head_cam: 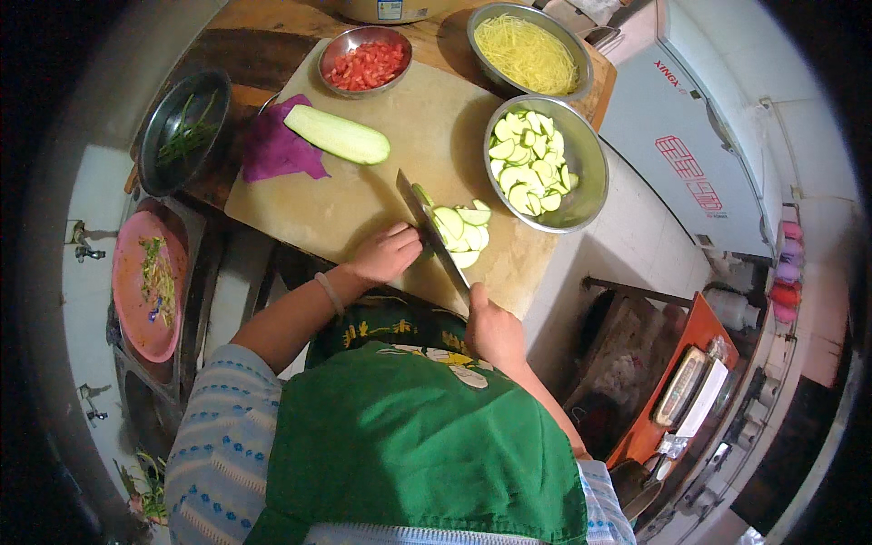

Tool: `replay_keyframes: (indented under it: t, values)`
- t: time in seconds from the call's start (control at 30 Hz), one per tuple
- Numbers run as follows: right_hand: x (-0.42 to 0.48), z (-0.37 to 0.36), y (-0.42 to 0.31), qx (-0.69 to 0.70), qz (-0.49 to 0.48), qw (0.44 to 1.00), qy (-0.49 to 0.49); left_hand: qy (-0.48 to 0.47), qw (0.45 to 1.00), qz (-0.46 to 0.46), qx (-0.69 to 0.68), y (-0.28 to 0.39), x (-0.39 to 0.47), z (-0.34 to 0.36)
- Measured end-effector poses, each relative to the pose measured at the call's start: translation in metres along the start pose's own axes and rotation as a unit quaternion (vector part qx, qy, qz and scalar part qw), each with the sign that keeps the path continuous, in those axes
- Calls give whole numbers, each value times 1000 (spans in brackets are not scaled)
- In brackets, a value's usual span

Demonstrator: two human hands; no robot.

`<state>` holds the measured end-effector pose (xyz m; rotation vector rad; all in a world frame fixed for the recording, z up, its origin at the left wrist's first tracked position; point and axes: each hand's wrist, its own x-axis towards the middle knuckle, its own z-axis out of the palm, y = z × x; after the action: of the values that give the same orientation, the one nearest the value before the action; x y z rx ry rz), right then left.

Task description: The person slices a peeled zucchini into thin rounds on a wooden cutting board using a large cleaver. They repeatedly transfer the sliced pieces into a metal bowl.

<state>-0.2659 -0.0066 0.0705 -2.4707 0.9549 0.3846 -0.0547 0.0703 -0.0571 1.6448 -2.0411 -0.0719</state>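
My right hand grips the handle of a kitchen knife, its blade slanting up and left across the cutting board. My left hand rests on the board with curled fingers, close to the left side of the blade; what lies beneath the fingers is hidden. Pale zucchini slices with green rims lie in a loose pile against the blade's right side. Farther up the board, a halved zucchini lies cut face up, partly over a purple cloth.
A steel bowl of zucchini slices overlaps the board's right edge. Behind stand a bowl of chopped red pieces and a basin of yellow shreds. At left are a dark bowl and a pink basin. A white appliance stands right.
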Motion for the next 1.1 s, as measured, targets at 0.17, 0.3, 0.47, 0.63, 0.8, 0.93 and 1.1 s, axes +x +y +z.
replay_keyframes:
  t: [0.17,0.3,0.47,0.63,0.8,0.93,1.1]
  values:
    - [12,12,8,18,-14,999,25,40,998,-19,-51,3,7,-6]
    - [9,0,22,53,-28,998,37,101,921,-208,-314,-11,0,-22]
    - [-20,-35,39,-11,-89,990,105,185,916,-108,-339,-21,47,-120]
    - [-24,-78,63,-180,-172,943,220,-170,966,123,-152,12,137,-175]
    - [-2,-118,102,-317,-198,879,295,-267,904,192,-274,10,206,-148]
    - [16,-135,127,-331,-198,862,329,-261,895,169,-319,6,245,-100]
    - [34,-136,157,-322,-181,863,344,-283,881,120,-359,-3,283,-53]
